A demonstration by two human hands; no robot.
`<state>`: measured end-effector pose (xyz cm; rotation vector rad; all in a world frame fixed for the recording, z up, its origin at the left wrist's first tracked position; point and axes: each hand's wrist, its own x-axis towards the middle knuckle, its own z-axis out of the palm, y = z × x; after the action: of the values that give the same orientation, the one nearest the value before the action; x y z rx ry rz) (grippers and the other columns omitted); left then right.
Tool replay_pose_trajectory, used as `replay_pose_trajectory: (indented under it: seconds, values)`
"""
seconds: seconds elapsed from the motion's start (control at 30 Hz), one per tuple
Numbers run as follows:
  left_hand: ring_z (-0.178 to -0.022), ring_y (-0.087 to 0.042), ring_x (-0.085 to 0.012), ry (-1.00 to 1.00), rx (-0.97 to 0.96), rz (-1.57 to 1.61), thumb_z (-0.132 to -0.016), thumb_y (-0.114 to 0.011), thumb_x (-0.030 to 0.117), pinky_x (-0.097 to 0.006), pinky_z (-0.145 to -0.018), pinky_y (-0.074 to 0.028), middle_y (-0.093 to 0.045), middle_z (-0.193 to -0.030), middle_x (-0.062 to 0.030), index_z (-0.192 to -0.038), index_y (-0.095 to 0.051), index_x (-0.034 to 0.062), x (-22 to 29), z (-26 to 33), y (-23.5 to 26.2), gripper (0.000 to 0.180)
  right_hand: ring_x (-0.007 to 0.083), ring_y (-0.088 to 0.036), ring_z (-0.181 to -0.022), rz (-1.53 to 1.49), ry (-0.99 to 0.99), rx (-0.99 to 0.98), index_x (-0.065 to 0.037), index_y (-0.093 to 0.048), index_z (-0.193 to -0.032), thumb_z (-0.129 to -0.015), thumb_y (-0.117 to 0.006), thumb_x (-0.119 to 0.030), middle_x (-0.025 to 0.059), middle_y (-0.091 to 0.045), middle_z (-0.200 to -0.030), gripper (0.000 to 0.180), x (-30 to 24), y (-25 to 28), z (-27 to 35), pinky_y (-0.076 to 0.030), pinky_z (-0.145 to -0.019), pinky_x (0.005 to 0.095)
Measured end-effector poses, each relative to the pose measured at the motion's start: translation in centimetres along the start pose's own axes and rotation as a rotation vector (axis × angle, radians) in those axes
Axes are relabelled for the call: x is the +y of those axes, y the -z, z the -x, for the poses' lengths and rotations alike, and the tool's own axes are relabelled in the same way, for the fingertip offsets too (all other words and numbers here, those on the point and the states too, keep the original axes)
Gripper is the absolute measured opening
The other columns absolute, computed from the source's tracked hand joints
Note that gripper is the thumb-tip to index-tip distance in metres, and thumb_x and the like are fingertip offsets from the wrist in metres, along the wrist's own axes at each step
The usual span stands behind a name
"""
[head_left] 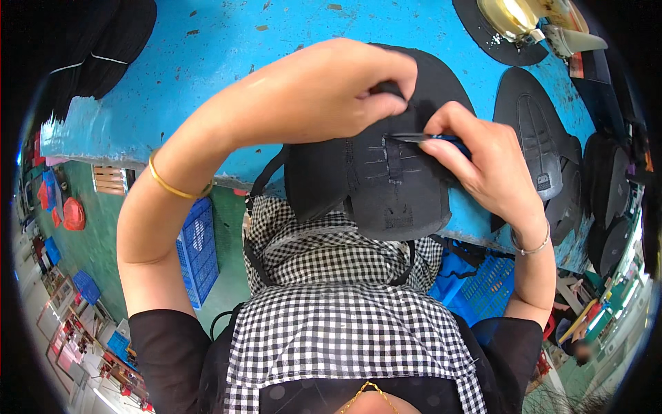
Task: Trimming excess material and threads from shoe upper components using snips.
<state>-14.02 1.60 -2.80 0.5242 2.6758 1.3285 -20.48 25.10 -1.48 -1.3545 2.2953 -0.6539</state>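
Black foam pieces with stitched lines, like flat shoe parts (372, 196), lie at the near edge of the blue table and overhang it. My right hand (483, 152) grips thread snips (407, 137), whose silver blades point left across the stitched slot in the black piece. Above and to the left, my left hand (386, 86) is closed, a bit of black material showing between thumb and fingers. I cannot make out whether that bit belongs to the piece beneath. My left palm hides part of the upper black piece.
More black sole-shaped pieces (527, 131) lie to the right on the blue table (234, 41). A tied black stack (117, 48) is at far left. A gold-coloured container (510, 19) stands at the far right. Blue crates (198, 241) are below the table.
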Motion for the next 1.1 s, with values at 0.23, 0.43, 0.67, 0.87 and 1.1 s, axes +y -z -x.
replay_pose_trajectory:
  seconds: [0.23,0.43,0.67,0.87,1.1]
  values:
    - [-0.074,-0.064,-0.0234,-0.109,0.022,-0.073,-0.072,-0.076,0.008,-0.035,-0.060,-0.050,-0.062,-0.088,-0.0023,-0.092,-0.064,0.0107,2.6,3.7,-3.1,0.023,0.0286,-0.067,-0.078,-0.254,-0.200,0.093,-0.005,-0.056,-0.100,-0.087,-0.065,-0.010,0.0122,-0.065,-0.084,0.017,-0.5,-0.3,1.4,-0.050,-0.068,0.0342]
    - [-0.072,-0.063,-0.0231,-0.125,0.063,-0.131,-0.073,-0.074,0.006,-0.035,-0.055,-0.049,-0.060,-0.086,-0.0005,-0.089,-0.063,0.0110,1.7,3.9,-4.2,0.019,0.0283,-0.068,-0.080,-0.215,-0.168,0.137,-0.005,-0.056,-0.100,-0.086,-0.065,-0.011,0.0120,-0.065,-0.084,0.018,-0.1,-1.0,1.4,-0.050,-0.067,0.0350]
    - [-0.074,-0.063,-0.0241,-0.063,0.155,-0.065,-0.077,-0.070,0.001,-0.034,-0.061,-0.051,-0.061,-0.083,-0.0035,-0.088,-0.066,0.0060,1.0,3.7,-4.3,0.013,0.0296,-0.066,-0.075,-0.236,-0.103,0.235,-0.006,-0.055,-0.097,-0.086,-0.067,-0.011,0.0116,-0.065,-0.082,0.017,0.3,-1.3,1.5,-0.049,-0.063,0.0364]
    - [-0.075,-0.065,-0.0214,-0.015,0.105,0.052,-0.073,-0.071,-0.005,-0.032,-0.064,-0.051,-0.063,-0.082,-0.0062,-0.090,-0.069,0.0030,0.7,2.9,-3.7,0.019,0.0288,-0.060,-0.062,0.023,0.207,-0.006,-0.009,-0.055,-0.087,-0.080,-0.070,-0.014,0.0093,-0.055,-0.064,0.017,-0.6,-0.4,1.8,-0.044,-0.052,0.0382]
    - [-0.073,-0.064,-0.0194,-0.023,0.072,0.103,-0.071,-0.068,-0.010,-0.030,-0.066,-0.051,-0.063,-0.081,-0.0075,-0.091,-0.069,0.0022,0.2,2.8,-3.4,0.023,0.0296,-0.060,-0.063,-0.091,0.260,-0.233,-0.009,-0.053,-0.087,-0.080,-0.069,-0.013,0.0089,-0.056,-0.066,0.017,-1.0,0.5,1.7,-0.045,-0.053,0.0387]
